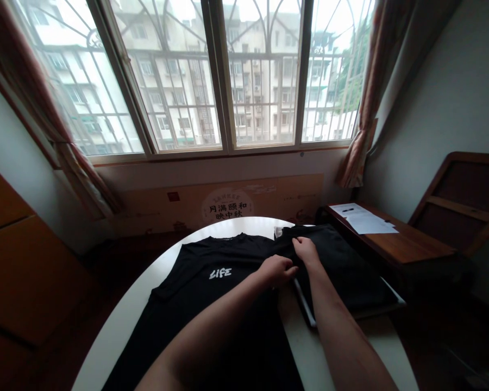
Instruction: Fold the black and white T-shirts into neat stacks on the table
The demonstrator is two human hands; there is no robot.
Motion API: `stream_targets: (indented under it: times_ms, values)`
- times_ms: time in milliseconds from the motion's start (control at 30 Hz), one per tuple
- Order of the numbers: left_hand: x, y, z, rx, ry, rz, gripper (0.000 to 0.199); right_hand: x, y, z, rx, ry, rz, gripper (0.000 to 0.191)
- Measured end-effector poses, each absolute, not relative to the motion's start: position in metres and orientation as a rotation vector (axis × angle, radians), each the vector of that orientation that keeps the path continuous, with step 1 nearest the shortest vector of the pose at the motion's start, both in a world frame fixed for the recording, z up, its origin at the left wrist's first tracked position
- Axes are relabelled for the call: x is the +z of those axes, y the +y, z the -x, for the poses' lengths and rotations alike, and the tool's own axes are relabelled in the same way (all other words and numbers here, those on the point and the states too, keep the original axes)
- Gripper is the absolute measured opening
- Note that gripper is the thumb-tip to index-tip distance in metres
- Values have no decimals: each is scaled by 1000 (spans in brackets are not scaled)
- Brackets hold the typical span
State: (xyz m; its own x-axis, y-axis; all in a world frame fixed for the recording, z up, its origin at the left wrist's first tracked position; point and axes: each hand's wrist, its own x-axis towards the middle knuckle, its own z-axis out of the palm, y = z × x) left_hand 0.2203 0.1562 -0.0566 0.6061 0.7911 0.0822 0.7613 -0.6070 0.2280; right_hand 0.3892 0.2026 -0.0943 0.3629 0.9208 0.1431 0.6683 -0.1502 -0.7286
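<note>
A black T-shirt (212, 293) with white lettering on its chest lies spread out on a round white table (118, 320). At the sleeve on the shirt's right side, my left hand (277, 270) is closed on the dark cloth. Slightly farther away and to the right, my right hand (305, 251) pinches black fabric by the same sleeve. Beside and partly under my right forearm is a stack of folded black clothes (346, 271), with pale edges showing below it. Black on black hides exactly where sleeve and stack meet.
To the right stands a low wooden table (415, 239) bearing papers (367, 220) and a pen. A wooden chair (460, 190) is behind it. Beyond the round table, a printed cardboard panel (269, 198) stands below the barred window (261, 103). Orange cabinets (16, 260) are at left.
</note>
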Motion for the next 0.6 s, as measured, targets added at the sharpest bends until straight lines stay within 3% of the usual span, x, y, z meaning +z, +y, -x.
stream_targets:
  times_ms: [167,333,600]
  values:
    - [-54,210,-190,349,1609,-2596,41,-92,202,-387,438,-1376,1883,31]
    - [-74,264,-159,132,1642,-2544,43,-89,201,-385,442,-1372,1871,30]
    - [-96,288,-154,55,1675,-2524,63,-82,198,-378,428,-1376,1877,28]
